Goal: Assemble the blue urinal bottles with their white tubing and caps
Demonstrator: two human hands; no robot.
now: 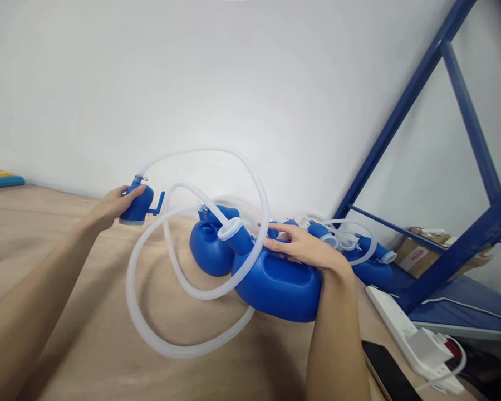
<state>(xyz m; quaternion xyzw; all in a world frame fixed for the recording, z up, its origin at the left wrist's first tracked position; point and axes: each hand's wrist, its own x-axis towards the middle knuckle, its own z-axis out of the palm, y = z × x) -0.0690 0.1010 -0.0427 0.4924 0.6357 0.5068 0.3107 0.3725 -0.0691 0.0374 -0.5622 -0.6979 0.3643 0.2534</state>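
Observation:
My left hand [119, 205] is closed around a blue plastic cup-like urinal head [140, 204] with a hook-shaped tab, held above the table at left. From its top a translucent hose [261, 192] arches right and loops down across the table. A blue plastic urinal bottle [278, 289] lies on its side in the middle, its white-capped neck pointing up and left with hose entering the cap. My right hand [303, 245] grips the bottle's upper side near the handle; the fingertips are partly hidden behind the hose. Another blue bottle [211, 250] sits directly behind, to the left.
More blue bottles with hoses [371, 256] lie at the right by a blue metal frame [401, 106]. A white power strip [404, 328] with a plugged-in charger and a black phone [386, 370] lie at front right. A cardboard box [421, 259] stands beyond the frame.

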